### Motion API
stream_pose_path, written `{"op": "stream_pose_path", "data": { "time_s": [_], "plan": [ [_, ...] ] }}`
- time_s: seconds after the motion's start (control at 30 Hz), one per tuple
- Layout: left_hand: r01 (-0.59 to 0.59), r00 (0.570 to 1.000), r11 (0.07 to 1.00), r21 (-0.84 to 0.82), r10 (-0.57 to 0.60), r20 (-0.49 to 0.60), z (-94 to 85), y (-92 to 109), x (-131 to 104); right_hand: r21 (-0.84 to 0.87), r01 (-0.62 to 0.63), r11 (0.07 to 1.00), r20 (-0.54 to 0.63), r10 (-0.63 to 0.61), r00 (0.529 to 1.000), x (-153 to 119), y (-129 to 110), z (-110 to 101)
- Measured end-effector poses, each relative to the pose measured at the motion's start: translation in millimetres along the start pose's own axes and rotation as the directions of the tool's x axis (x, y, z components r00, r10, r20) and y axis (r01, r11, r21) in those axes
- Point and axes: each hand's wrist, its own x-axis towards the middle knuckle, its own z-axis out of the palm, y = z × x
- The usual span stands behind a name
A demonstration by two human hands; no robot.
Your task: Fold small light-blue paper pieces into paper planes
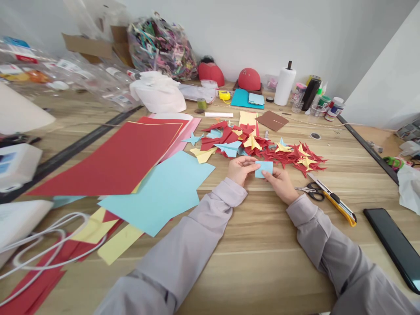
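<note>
A small light-blue square of paper (264, 169) is held up between my two hands, just above the wooden table. My left hand (242, 169) pinches its left edge with thumb and fingers. On its lower right, my right hand (281, 183) grips it, the thumb lying across the front. Right behind the hands spreads a heap of folded paper pieces: red folded pieces (277, 155), yellow ones (252, 142) and a blue paper plane (229, 148). The fingers behind the square are partly hidden.
Scissors (314, 191), a yellow utility knife (337, 205) and a black phone (390, 245) lie to the right. Large red sheets (114, 157) and blue sheets (157, 188) cover the left, beside a white cable (55, 245). Bottles and jars (334, 109) stand at the back right.
</note>
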Motion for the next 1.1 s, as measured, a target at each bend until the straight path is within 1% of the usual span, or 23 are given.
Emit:
{"op": "stream_pose_path", "data": {
  "time_s": [0.1,0.23,0.37,0.43,0.5,0.6,0.7,0.77,0.83,0.97,1.1],
  "plan": [
    [-0.008,0.999,1.000,0.000,0.008,-0.032,2.2,-0.1,0.2,-0.012,0.030,0.999,0.005,-0.030,1.000,0.1,0.8,0.4],
    [-0.025,0.998,1.000,0.013,0.026,-0.064,4.2,-0.2,0.5,-0.014,0.040,0.999,0.038,-0.039,0.998,0.6,2.8,0.3],
    [0.018,0.997,1.000,-0.026,-0.019,-0.069,5.2,2.8,-1.0,-0.007,0.016,1.000,0.035,-0.016,0.999,1.5,3.9,-0.1],
    [0.049,0.998,0.997,-0.059,-0.052,-0.042,5.3,4.7,-1.7,0.011,0.001,1.000,0.012,-0.001,1.000,1.9,3.9,-0.5],
    [0.069,0.998,0.995,-0.074,-0.068,0.007,4.4,4.7,-1.4,0.035,0.000,0.999,-0.016,0.001,1.000,2.1,3.6,-0.8],
    [0.059,0.996,0.998,-0.025,-0.057,0.068,1.4,0.0,1.0,0.034,0.013,0.999,-0.039,-0.011,0.999,1.7,2.5,-0.7],
    [0.035,0.999,0.999,0.017,-0.035,0.020,-1.0,-6.2,4.0,0.039,0.057,0.998,-0.096,-0.053,0.994,0.7,0.9,0.9],
    [0.023,1.000,1.000,0.013,-0.023,-0.021,-1.4,-8.5,5.2,0.095,0.096,0.991,-0.176,-0.078,0.981,0.1,0.1,2.5],
    [0.014,0.999,1.000,0.006,-0.014,-0.032,-0.8,-9.1,5.4,0.145,0.132,0.981,-0.224,-0.098,0.970,-0.2,-0.3,4.0],
    [0.003,1.000,0.998,0.068,-0.001,-0.025,0.8,-8.8,4.4,0.112,0.189,0.976,-0.217,-0.161,0.963,-0.6,0.0,5.7],
    [0.001,0.999,0.995,0.099,0.002,-0.032,1.6,-8.8,3.2,0.087,0.202,0.976,-0.230,-0.178,0.957,-0.5,-0.2,5.6]
  ]
}}
